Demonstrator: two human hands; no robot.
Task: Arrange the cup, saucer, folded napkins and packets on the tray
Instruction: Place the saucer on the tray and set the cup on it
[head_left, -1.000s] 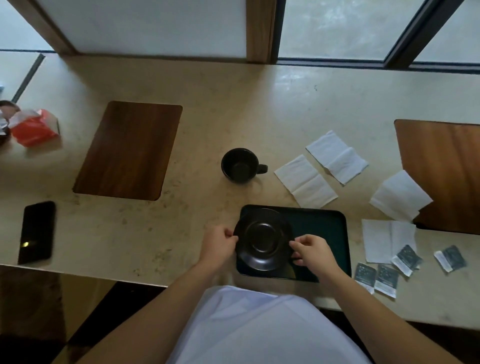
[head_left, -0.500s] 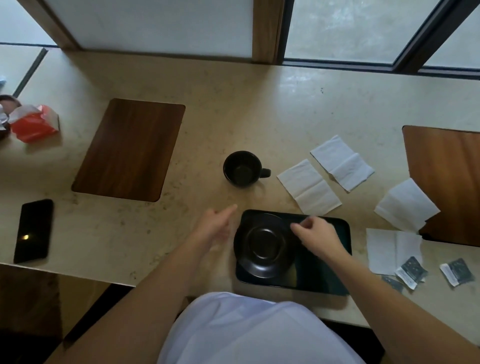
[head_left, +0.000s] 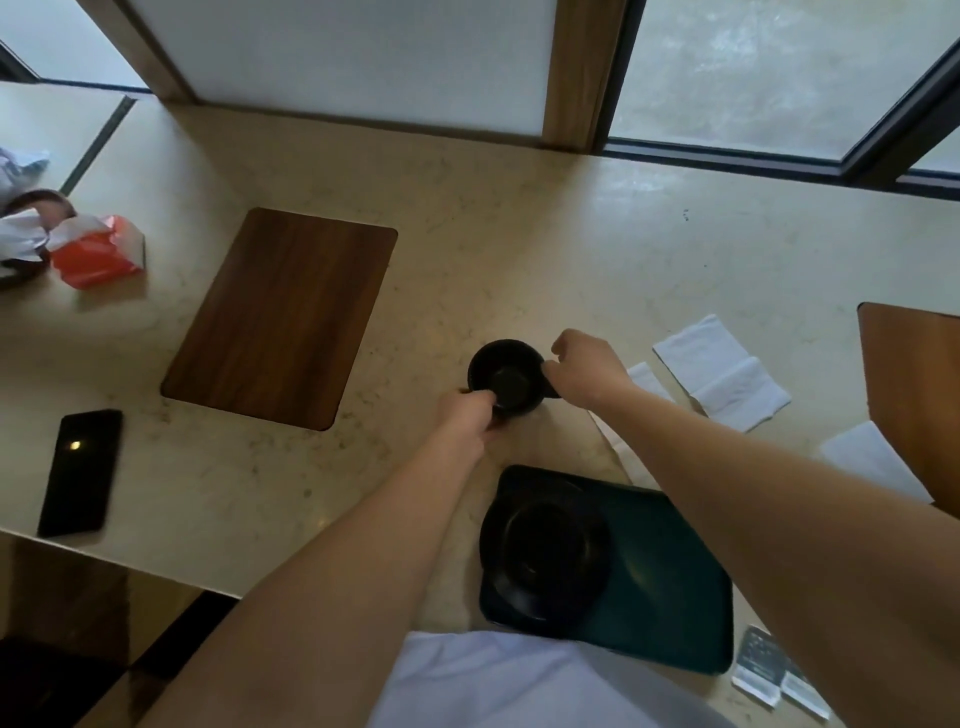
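Observation:
A black cup stands on the beige counter beyond the tray. My left hand grips its near-left rim, and my right hand pinches its handle side on the right. The dark green tray lies near the counter's front edge with the black saucer on its left half. White folded napkins lie to the right of the cup; my right forearm covers part of one. Another napkin lies further right. Grey packets sit at the tray's right front corner.
A wooden inlay panel is set in the counter to the left. A black phone lies near the left front edge. A red-orange packet and crumpled paper sit far left. Another wooden panel is at the right edge.
Both hands left the saucer on the tray and reached forward to the cup; they now hold it on both sides. The camera has leaned forward.

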